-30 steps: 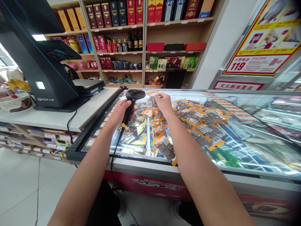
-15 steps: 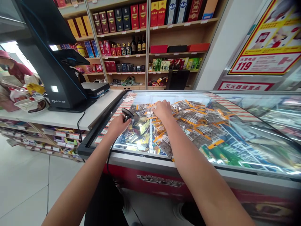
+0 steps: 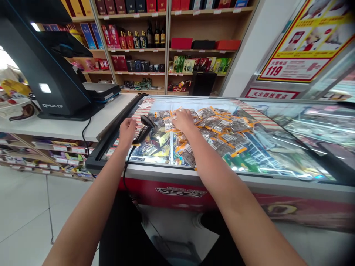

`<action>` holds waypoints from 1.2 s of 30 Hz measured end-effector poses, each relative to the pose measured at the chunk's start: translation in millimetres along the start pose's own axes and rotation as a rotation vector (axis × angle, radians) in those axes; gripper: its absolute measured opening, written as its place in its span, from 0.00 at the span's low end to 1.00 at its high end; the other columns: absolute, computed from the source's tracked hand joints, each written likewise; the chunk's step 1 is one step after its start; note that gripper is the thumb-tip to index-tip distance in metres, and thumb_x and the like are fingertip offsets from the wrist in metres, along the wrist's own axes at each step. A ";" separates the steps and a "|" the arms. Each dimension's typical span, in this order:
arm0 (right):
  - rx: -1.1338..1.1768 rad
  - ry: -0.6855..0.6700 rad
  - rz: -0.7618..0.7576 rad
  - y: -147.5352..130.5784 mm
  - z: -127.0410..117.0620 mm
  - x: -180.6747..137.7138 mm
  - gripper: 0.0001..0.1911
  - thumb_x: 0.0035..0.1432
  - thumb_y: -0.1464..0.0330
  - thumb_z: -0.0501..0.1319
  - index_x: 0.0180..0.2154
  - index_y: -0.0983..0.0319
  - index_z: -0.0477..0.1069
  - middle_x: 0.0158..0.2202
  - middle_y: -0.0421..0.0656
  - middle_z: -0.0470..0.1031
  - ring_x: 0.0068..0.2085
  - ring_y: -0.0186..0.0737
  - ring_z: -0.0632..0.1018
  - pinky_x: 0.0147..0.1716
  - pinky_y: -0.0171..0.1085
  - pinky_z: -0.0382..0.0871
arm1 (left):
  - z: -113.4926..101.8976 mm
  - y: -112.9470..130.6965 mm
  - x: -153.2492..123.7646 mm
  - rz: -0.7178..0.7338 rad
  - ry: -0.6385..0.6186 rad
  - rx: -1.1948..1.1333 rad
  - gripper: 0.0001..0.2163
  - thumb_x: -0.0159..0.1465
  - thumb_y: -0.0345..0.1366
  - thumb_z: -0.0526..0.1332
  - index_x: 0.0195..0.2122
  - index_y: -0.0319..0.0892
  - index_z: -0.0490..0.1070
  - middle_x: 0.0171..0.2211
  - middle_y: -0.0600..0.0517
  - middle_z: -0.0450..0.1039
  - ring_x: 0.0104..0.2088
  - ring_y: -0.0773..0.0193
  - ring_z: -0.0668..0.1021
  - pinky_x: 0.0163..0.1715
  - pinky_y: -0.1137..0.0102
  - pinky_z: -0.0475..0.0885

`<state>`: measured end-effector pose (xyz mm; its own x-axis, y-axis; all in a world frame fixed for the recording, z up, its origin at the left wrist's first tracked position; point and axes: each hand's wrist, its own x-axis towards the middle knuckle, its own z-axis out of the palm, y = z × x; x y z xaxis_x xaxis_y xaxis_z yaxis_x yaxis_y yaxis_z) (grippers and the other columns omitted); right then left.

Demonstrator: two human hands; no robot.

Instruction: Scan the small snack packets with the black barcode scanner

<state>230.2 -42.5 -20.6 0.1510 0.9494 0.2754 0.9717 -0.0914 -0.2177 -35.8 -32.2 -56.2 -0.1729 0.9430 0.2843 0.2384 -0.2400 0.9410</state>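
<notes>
Two hands: we have both of ours out over the glass lid (image 3: 277, 162) of a chest freezer.
Left hand (image 3: 127, 130): we curl it loosely beside the handle of the barcode scanner (image 3: 144, 127); whether our fingers grip the handle or only touch it we cannot tell.
Barcode scanner: black, lying tilted on the glass near the lid's left edge, head pointing away from us, with its black cable (image 3: 125, 173) dropping over the front edge of the freezer.
Right hand (image 3: 181, 120): palm down, fingers spread and bent, resting on the pile of snack packets (image 3: 222, 135); we cannot tell whether it pinches one.
Snack packets: small clear sachets with orange ends and printed labels, heaped on the glass from its middle towards the back edge, touching and overlapping one another, just right of the scanner.
Freezer: red front panel (image 3: 180, 192) below us; more packaged goods show through the glass under the pile.
Counter (image 3: 69, 129): white, touching the freezer's left side; a black register terminal (image 3: 47, 81) stands on it, well apart from our left hand.
Shelves (image 3: 166, 48): wooden, behind the freezer's far edge, filled with boxes and bottles.
Poster (image 3: 299, 55): yellow and red, on the wall at the right, marked 119.
</notes>
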 end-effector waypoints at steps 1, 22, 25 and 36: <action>-0.006 0.007 -0.009 -1.2 -0.3 -1.9 0.24 0.70 0.63 0.59 0.65 0.60 0.73 0.66 0.58 0.69 0.68 0.65 0.65 0.62 0.56 0.63 | -2.0 1.2 -0.4 0.011 0.015 -0.026 0.10 0.65 0.43 0.58 0.39 0.42 0.72 0.35 0.50 0.76 0.33 0.63 0.76 0.36 0.69 0.70; 0.960 0.237 -0.147 2.2 -88.7 -134.9 0.49 0.66 0.62 0.64 0.79 0.40 0.41 0.51 0.42 0.78 0.36 0.41 0.75 0.36 0.41 0.77 | -19.4 92.9 -71.5 0.247 -0.299 -0.303 0.48 0.58 0.38 0.68 0.77 0.58 0.46 0.33 0.55 0.76 0.23 0.68 0.71 0.23 0.73 0.65; 0.974 0.213 -0.123 2.2 -82.9 -135.2 0.50 0.66 0.63 0.63 0.79 0.42 0.37 0.52 0.43 0.79 0.37 0.41 0.76 0.37 0.42 0.79 | -21.9 87.1 -71.1 0.196 -0.289 -0.310 0.47 0.58 0.38 0.67 0.77 0.58 0.46 0.31 0.56 0.75 0.21 0.69 0.68 0.21 0.72 0.63; 1.114 -0.009 -0.027 -19.2 -47.9 -115.4 0.14 0.67 0.60 0.63 0.50 0.58 0.80 0.39 0.45 0.80 0.34 0.39 0.77 0.34 0.38 0.76 | -56.2 31.0 -26.5 0.278 -0.161 0.013 0.23 0.60 0.37 0.62 0.58 0.44 0.73 0.25 0.55 0.71 0.20 0.67 0.69 0.22 0.70 0.66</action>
<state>202.8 -164.7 -3.4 0.1265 0.9497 0.2865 0.2679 0.2454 -0.9317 -77.6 -77.6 -24.3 0.0533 0.8665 0.4963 0.2682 -0.4911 0.8288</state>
